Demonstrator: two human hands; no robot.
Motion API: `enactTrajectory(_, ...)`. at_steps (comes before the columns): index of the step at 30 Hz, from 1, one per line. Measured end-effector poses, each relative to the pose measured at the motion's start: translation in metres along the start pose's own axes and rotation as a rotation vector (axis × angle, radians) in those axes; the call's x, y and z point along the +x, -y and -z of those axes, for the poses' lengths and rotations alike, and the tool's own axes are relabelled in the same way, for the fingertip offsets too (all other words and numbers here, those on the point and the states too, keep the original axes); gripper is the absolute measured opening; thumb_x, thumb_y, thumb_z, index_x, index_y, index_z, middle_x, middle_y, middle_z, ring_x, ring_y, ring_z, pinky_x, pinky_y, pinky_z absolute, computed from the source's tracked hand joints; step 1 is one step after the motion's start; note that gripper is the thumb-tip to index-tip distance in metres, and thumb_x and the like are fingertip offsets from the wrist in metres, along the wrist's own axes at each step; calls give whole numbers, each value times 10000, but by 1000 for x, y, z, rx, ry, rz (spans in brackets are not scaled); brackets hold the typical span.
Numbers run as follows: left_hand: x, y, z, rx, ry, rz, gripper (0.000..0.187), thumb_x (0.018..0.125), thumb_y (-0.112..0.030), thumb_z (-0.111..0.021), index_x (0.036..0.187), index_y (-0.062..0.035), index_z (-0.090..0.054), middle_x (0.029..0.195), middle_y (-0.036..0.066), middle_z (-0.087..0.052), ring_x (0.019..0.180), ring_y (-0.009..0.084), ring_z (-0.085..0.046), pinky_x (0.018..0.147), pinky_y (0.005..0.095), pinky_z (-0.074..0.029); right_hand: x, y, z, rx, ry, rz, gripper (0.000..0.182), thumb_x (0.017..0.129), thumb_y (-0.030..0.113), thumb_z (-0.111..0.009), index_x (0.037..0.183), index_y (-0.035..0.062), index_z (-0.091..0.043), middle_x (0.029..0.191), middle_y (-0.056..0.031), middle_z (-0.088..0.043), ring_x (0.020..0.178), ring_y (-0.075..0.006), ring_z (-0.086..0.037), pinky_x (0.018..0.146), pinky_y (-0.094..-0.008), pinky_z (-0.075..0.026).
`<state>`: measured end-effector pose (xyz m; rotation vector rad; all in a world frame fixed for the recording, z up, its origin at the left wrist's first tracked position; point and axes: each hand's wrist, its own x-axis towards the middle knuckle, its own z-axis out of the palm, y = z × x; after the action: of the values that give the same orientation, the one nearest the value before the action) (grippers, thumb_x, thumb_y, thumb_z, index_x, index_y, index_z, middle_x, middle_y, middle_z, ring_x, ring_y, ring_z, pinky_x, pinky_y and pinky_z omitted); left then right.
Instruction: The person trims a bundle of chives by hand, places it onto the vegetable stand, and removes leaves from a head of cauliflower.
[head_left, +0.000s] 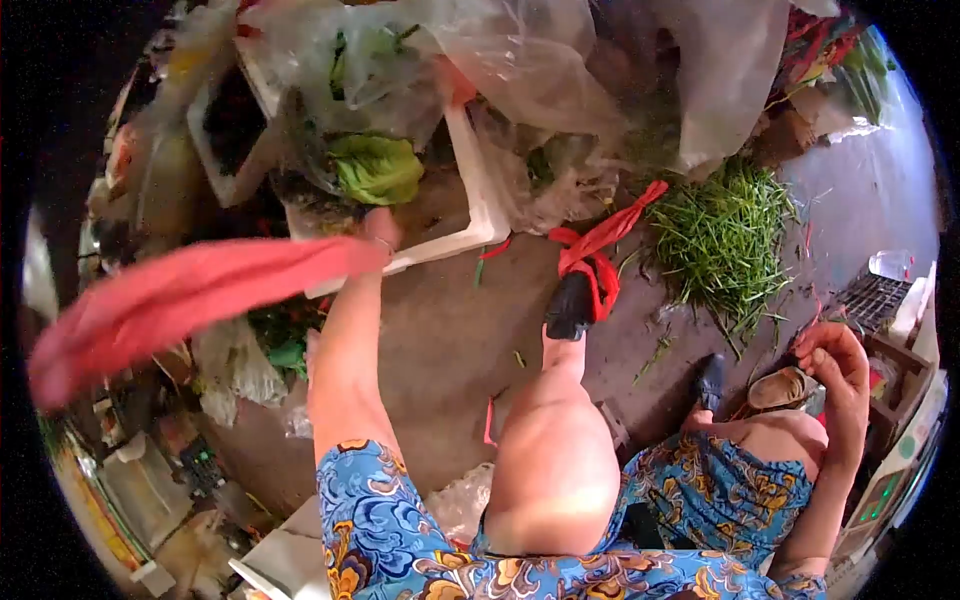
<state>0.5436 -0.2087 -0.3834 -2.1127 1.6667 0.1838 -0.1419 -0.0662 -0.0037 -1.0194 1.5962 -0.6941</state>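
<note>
My left hand [381, 230] reaches forward over the edge of a white foam box and is closed on one end of a red plastic bag [200, 290]. The bag stretches out to the left, smeared by motion. Just beyond the hand lies a green leafy vegetable [377, 168], like a lettuce, beside clear plastic bags. My right hand [840, 365] is raised at the right, fingers curled and thumb pressed in; whatever it may pinch is too small to tell. A brown shoe [782, 388] is below and left of it.
The foam box [470, 215] stands ahead under clear plastic sheeting [700, 90]. A heap of cut green stalks [725, 240] lies on the floor. Another red plastic bag [605, 245] lies at my black shoe [570, 305]. Crates and a scale with green digits [880, 495] are at right.
</note>
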Motion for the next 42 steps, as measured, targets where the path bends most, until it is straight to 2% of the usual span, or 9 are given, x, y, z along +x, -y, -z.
enactTrajectory(4, 38, 7, -71, -126, -105, 92, 238, 877, -255, -613, 999, -67, -692, 1060, 184, -673, 1015, 347, -636, 803, 410, -511, 5, 0, -4, -81, -30, -41, 220, 902, 66, -595, 1109, -8, -587, 959, -60, -638, 891, -134, -591, 816, -265, -471)
enactTrajectory(10, -99, -18, 120, -385, -131, 96, 237, 854, -238, -670, 934, -14, -662, 986, 123, -679, 917, 290, -631, 747, 414, -482, 5, 1, -4, -62, -9, -40, 210, 888, 64, -591, 1086, -8, -585, 950, -54, -629, 892, -143, -583, 833, -272, -462)
enactTrajectory(14, -152, -27, 165, -718, -603, -90, 315, 824, -216, -714, 1070, -26, -664, 1066, 141, -670, 982, 311, -610, 884, 433, -450, -2, 12, -11, -84, 48, -8, 189, 882, 75, -594, 1054, -5, -589, 930, -47, -620, 884, -133, -573, 828, -262, -451)
enactTrajectory(17, -206, -90, 260, -911, -565, -23, 318, 796, -193, -735, 1064, -36, -668, 997, 118, -685, 887, 231, -649, 807, 337, -490, -8, 17, -13, -52, 79, -30, 174, 877, 89, -589, 1028, 1, -599, 926, -46, -617, 880, -125, -568, 820, -251, -444)
enactTrajectory(25, -247, -240, 334, -1464, -522, -578, 267, 812, -62, -704, 1069, -19, -649, 946, 67, -703, 821, 122, -654, 747, 280, -539, -27, 15, -6, -10, 72, 78, 205, 867, 95, -591, 1040, -16, -600, 914, -61, -615, 867, -137, -557, 805, -260, -438)
enactTrajectory(30, -243, -340, 324, -1504, -608, -763, 267, 773, -70, -666, 1031, -14, -627, 861, 157, -681, 825, 284, -684, 782, 346, -537, -33, 15, -2, -3, 53, 76, 181, 894, 134, -614, 1008, -3, -585, 927, -39, -589, 852, -113, -530, 796, -243, -422)
enactTrajectory(34, -243, -387, 292, -1455, -452, -977, 461, 734, -70, -688, 1176, -28, -565, 1177, 197, -604, 1101, 320, -599, 943, 374, -483, -32, 13, 1, 8, 7, 41, 199, 875, 130, -617, 1014, -10, -593, 926, -52, -591, 869, -131, -541, 803, -250, -423)
enactTrajectory(37, -230, -352, 259, -1251, -288, -792, 667, 754, -117, -717, 1370, -70, -465, 1414, 180, -442, 1309, 352, -428, 1115, 402, -345, -30, 11, 7, 19, 12, 36, 220, 854, 121, -615, 1022, -21, -599, 929, -69, -593, 878, -154, -558, 807, -264, -431)
enactTrajectory(42, -160, -199, 218, -758, -638, -257, 640, 837, -197, -664, 1415, -53, -429, 1435, 207, -438, 1335, 383, -390, 1126, 466, -290, -25, 10, 4, 57, 76, 27, 241, 850, 149, -642, 998, -35, -592, 932, -94, -593, 869, -178, -582, 801, -276, -453)
